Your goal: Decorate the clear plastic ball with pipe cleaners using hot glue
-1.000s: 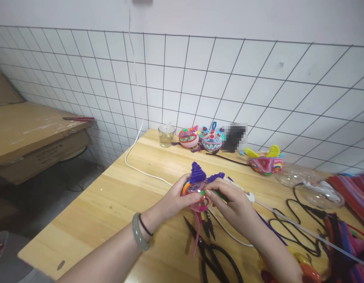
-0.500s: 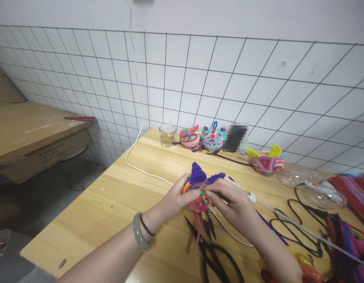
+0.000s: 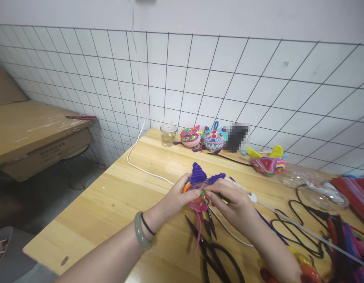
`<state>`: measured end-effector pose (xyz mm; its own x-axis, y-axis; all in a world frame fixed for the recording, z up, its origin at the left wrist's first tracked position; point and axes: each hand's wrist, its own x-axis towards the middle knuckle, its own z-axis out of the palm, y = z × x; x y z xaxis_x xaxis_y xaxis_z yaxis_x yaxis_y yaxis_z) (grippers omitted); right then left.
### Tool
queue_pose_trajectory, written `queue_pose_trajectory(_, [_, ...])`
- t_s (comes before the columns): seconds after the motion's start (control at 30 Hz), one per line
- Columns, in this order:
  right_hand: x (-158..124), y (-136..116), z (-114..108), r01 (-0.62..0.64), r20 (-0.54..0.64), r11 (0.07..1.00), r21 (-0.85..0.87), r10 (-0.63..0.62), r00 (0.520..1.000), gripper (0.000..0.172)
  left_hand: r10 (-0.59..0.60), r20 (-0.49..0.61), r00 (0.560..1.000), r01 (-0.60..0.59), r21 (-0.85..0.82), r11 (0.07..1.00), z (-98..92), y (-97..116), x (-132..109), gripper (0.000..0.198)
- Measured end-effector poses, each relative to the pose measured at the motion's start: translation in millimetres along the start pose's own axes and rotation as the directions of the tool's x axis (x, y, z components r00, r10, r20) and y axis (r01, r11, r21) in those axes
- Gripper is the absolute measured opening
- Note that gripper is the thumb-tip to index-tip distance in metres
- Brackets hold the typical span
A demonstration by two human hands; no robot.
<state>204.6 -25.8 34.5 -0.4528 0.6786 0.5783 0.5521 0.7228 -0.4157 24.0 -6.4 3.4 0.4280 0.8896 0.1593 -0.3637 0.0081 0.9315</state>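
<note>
A round craft ornament (image 3: 198,205) with two fuzzy purple ears (image 3: 197,173), orange trim and a pink lower part is above the wooden table. My left hand (image 3: 182,193) is closed around its left side, thumb across the front. At the front, the thumb and fingertips of my right hand (image 3: 233,198) pinch a green pipe cleaner (image 3: 221,196), partly hidden by the fingers. A pink strip (image 3: 198,236) hangs from the ornament's underside. Below lie large black scissors (image 3: 209,251) and several dark pointed tools (image 3: 210,224).
Along the tiled wall stand a lidded glass (image 3: 168,135) and finished ornaments, among them a pink one (image 3: 190,137) and a blue one (image 3: 213,140). Clear plastic shells (image 3: 300,176), a black cord (image 3: 302,236) and pipe cleaner bundles (image 3: 350,243) lie right. A white cable (image 3: 149,173) crosses the table.
The whole view has shifted very slightly. Both hands keep the same hold on the ornament and the green pipe cleaner.
</note>
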Motion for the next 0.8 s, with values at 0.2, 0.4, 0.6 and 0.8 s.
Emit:
queue_pose_trajectory(0.2, [-1.2,0.3,1.5,0.0,0.008,1.0,0.002,0.0,1.0,0.012,-0.025,-0.017,1.0,0.025,-0.006,1.0,-0.9,-2.9,-0.6,0.045])
queue_pose_trajectory(0.4, [-0.6,-2.9,2.7,-0.001,0.012,1.0,0.013,0.001,1.0,0.013,-0.047,-0.038,0.998,0.046,-0.032,0.998,0.2,-2.8,-0.7,0.045])
queue_pose_trajectory(0.6, [-0.2,-4.5,4.4,-0.006,0.017,1.0,0.018,0.006,1.0,0.013,-0.061,-0.059,0.996,0.057,-0.066,0.996,-0.2,-5.3,-1.0,0.044])
queue_pose_trajectory(0.8, [-0.7,-4.5,5.9,-0.015,0.033,1.0,0.016,0.014,0.999,0.013,-0.099,-0.08,0.992,0.092,-0.087,0.992,-0.3,-5.2,-1.3,0.044])
